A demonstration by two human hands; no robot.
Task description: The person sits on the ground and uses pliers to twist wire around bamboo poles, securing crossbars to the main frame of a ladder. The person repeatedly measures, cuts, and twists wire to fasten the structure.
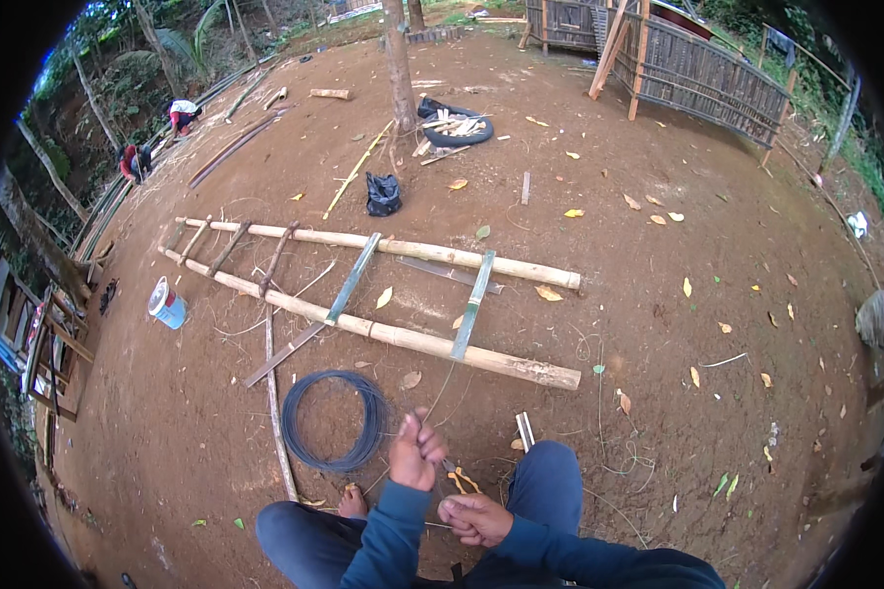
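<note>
My left hand point(417, 456) is raised above the ground, its fingers pinched on a thin greenish strand point(444, 391). That strand runs up to the near end of a green bamboo rung point(473, 306) on a bamboo ladder frame point(403, 339). Lower and to the right, my right hand point(476, 518) is closed, its knuckles turned up; a thin line shows beside its fingers, but what they grip is hidden. Pliers with yellow handles point(464, 479) are between the two hands, partly covered; I cannot tell whether they touch either one. A coil of dark wire point(334, 420) lies left of my left hand.
Left of the frame stands a blue and white bucket point(168, 304). Beyond it are a black plastic bag point(383, 194), a tree trunk point(400, 74) and a black tyre-like ring point(457, 129) holding wood pieces. Two people work at far left. A woven bamboo panel point(707, 74) stands far right.
</note>
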